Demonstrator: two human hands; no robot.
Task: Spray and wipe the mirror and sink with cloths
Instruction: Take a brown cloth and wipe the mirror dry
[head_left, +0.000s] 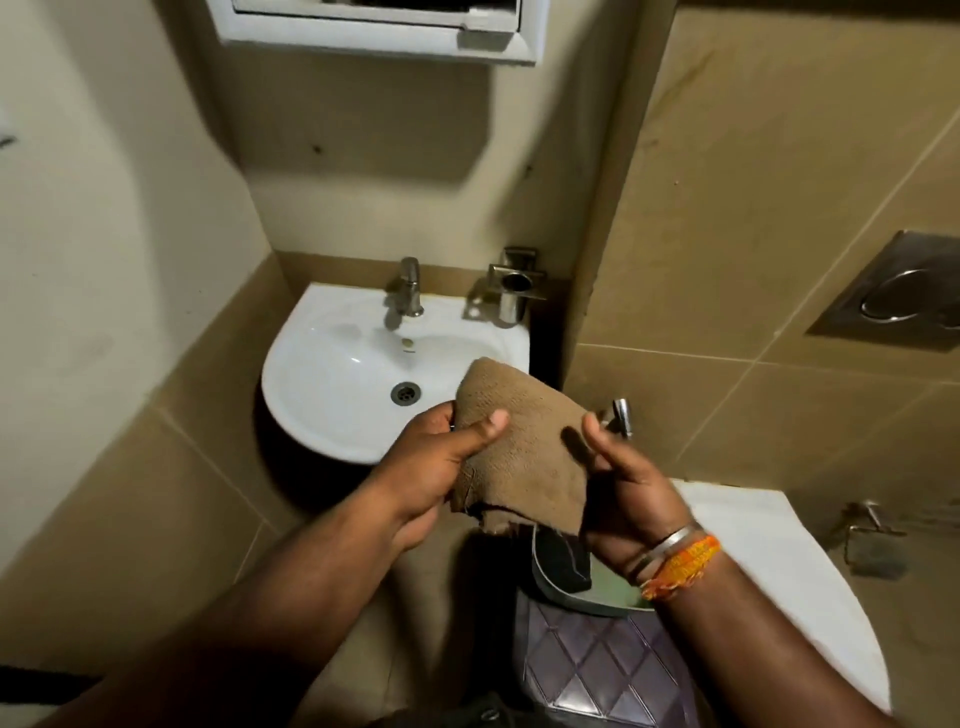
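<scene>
Both hands held a brown cloth (524, 447) above the sink's near right rim: the left hand (431, 467) pinched its left edge under the thumb, and the right hand (631, 486), fingers curled, gripped its right edge. Below them stood a purple quilted bin (597, 670) holding a dark item. Beyond, the white sink (332, 374) carried a chrome tap (409, 287) on its back rim, beside a wall-mounted steel cup holder (511, 296); no writing was legible.
</scene>
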